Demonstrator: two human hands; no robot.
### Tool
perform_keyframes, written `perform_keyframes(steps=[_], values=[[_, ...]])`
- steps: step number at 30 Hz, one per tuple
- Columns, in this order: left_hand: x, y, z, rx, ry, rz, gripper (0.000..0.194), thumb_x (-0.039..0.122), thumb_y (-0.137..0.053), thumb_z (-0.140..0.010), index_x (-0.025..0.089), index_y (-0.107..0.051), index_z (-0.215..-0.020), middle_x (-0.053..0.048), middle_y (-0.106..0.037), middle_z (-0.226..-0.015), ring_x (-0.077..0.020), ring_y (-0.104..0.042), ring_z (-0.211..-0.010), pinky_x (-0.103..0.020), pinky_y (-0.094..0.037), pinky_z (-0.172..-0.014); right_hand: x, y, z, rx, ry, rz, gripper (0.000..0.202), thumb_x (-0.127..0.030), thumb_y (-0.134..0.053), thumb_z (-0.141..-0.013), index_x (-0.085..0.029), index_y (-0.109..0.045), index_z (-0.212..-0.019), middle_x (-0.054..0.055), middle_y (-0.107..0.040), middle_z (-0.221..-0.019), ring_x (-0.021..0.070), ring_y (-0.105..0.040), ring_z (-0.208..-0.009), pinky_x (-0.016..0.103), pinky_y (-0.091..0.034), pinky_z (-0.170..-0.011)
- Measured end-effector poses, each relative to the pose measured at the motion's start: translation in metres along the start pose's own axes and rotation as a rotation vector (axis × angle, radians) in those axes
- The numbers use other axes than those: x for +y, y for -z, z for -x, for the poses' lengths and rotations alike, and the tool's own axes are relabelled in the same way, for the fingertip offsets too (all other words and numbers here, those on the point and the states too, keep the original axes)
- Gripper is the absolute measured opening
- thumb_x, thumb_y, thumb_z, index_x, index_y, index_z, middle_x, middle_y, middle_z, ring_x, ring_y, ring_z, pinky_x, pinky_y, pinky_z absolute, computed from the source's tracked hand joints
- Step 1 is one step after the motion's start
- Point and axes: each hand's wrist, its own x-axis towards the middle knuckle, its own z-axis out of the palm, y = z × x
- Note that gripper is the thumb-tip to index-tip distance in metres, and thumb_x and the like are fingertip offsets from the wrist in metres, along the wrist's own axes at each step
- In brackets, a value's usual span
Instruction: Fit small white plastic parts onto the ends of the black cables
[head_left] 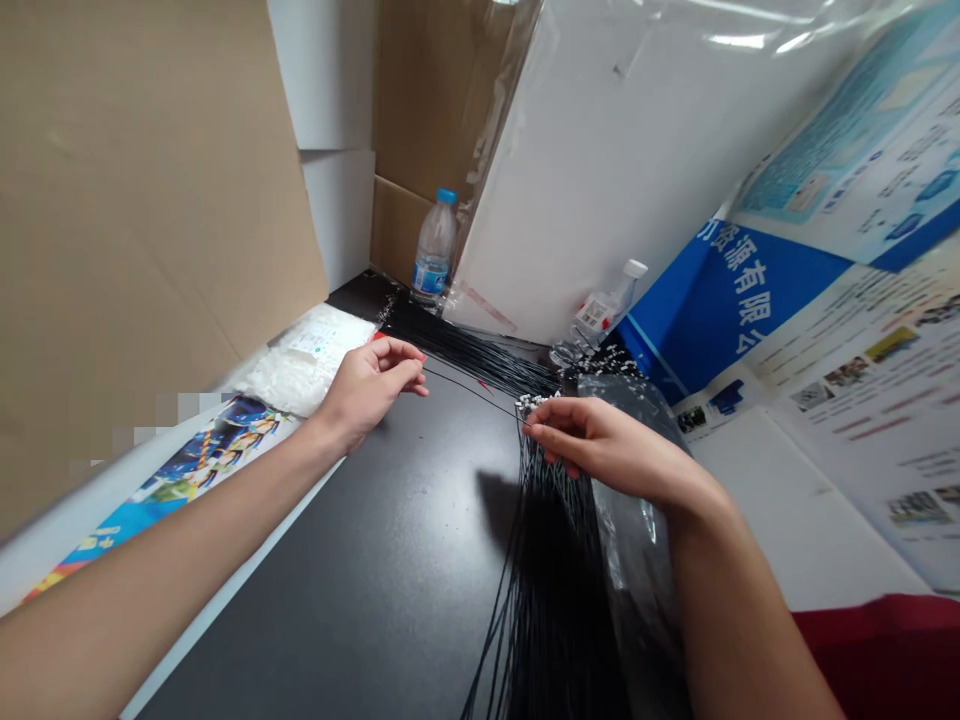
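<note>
Black strand (474,386) ran leftward from the near bundle (555,600) | left hand (375,385) clamped it between fingertips, left of the bundle | right hand (581,437) pinched it, fingertips together, at the bundle's top | judged progress: one strand in hand, many lay bundled; finished count unclear

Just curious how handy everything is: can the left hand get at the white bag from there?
Probably yes: the left hand is right beside the white bag, with nothing visibly blocking the way, though it seems to be pinching a black wire.
</note>
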Motion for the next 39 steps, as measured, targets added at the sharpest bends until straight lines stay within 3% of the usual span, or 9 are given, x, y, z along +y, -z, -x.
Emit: perform_keyframes(steps=[3, 5, 12, 18, 20, 23, 28, 34, 39], values=[[0.0, 0.001, -0.002, 0.045, 0.02, -0.012, 0.006, 0.007, -0.061, -0.071, 0.013, -0.06, -0.072, 0.001, -0.06, -0.064, -0.0111, -0.059, -0.061, -0.027, -0.056, -0.064, -0.004, 0.013, 0.015, 0.243, -0.044, 0.297, 0.028, -0.043, -0.05, -0.091, -0.02, -0.066, -0.087, 0.001, -0.062, -0.069, 0.0119, -0.053, -0.054, 0.024, -0.039, -0.05], [-0.001, 0.0, -0.002, 0.037, 0.039, -0.019, 0.007, 0.006, -0.06, -0.072, 0.013, -0.059, -0.073, 0.001, -0.059, -0.064, -0.0111, -0.059, -0.061, -0.027, -0.056, -0.063, -0.006, 0.02, 0.023, 0.333, -0.054, 0.412, 0.029, -0.045, -0.051, -0.089, -0.022, -0.068, -0.089, 0.001, -0.064, -0.071, 0.0125, -0.053, -0.054, 0.025, -0.039, -0.051], [-0.005, -0.001, -0.001, -0.037, 0.097, -0.017, 0.006, 0.008, -0.058, -0.074, 0.013, -0.057, -0.073, 0.002, -0.058, -0.064, -0.0105, -0.06, -0.06, -0.026, -0.055, -0.064, -0.008, 0.03, 0.034, 0.32, -0.061, 0.502, 0.03, -0.047, -0.053, -0.086, -0.023, -0.071, -0.086, 0.001, -0.065, -0.067, 0.0142, -0.056, -0.054, 0.026, -0.04, -0.051], [-0.006, -0.007, 0.006, -0.145, 0.132, -0.104, 0.004, 0.012, -0.06, -0.073, 0.014, -0.057, -0.074, 0.004, -0.057, -0.066, -0.0103, -0.061, -0.06, -0.026, -0.055, -0.062, 0.005, 0.031, 0.032, -0.015, -0.158, 0.435, 0.026, -0.037, -0.053, -0.088, -0.022, -0.067, -0.072, 0.0, -0.064, -0.065, 0.0144, -0.057, -0.057, 0.025, -0.04, -0.05], [-0.007, -0.01, 0.008, -0.167, 0.168, -0.155, 0.004, 0.012, -0.059, -0.072, 0.015, -0.057, -0.074, 0.004, -0.057, -0.065, -0.0106, -0.062, -0.058, -0.026, -0.055, -0.062, 0.011, 0.028, 0.027, 0.015, -0.195, 0.482, 0.024, -0.031, -0.054, -0.088, -0.022, -0.064, -0.068, 0.001, -0.064, -0.065, 0.0152, -0.057, -0.059, 0.026, -0.039, -0.053], [-0.01, -0.012, 0.011, -0.215, 0.201, -0.228, 0.004, 0.012, -0.058, -0.074, 0.015, -0.056, -0.075, 0.004, -0.06, -0.064, -0.0117, -0.065, -0.058, -0.026, -0.052, -0.061, 0.015, 0.018, 0.016, 0.179, -0.204, 0.622, 0.025, -0.026, -0.049, -0.091, -0.022, -0.063, -0.07, 0.004, -0.065, -0.072, 0.0181, -0.06, -0.067, 0.028, -0.04, -0.06], [-0.017, -0.014, 0.013, -0.263, 0.219, -0.304, 0.004, 0.011, -0.057, -0.077, 0.015, -0.057, -0.078, 0.003, -0.061, -0.065, -0.0135, -0.068, -0.06, -0.025, -0.049, -0.06, 0.003, -0.012, 0.0, 0.368, -0.057, 0.695, 0.018, -0.027, -0.053, -0.091, -0.02, -0.069, -0.093, 0.01, -0.064, -0.097, 0.0232, -0.062, -0.088, 0.031, -0.042, -0.069], [-0.017, -0.015, 0.014, -0.308, 0.157, -0.258, 0.003, 0.016, -0.06, -0.079, 0.016, -0.057, -0.08, 0.003, -0.062, -0.072, -0.0132, -0.069, -0.062, -0.026, -0.049, -0.065, -0.013, -0.046, -0.014, 0.319, 0.232, 0.554, 0.016, -0.028, -0.057, -0.092, -0.02, -0.063, -0.103, 0.007, -0.065, -0.103, 0.0209, -0.061, -0.094, 0.03, -0.043, -0.075], [-0.016, -0.014, 0.016, -0.349, 0.107, -0.239, 0.005, 0.018, -0.061, -0.078, 0.016, -0.057, -0.08, 0.003, -0.063, -0.072, -0.0126, -0.068, -0.063, -0.025, -0.05, -0.065, -0.01, -0.056, -0.024, 0.316, 0.345, 0.442, 0.008, -0.02, -0.055, -0.091, -0.019, -0.063, -0.088, 0.004, -0.065, -0.09, 0.0165, -0.058, -0.083, 0.027, -0.04, -0.07]])
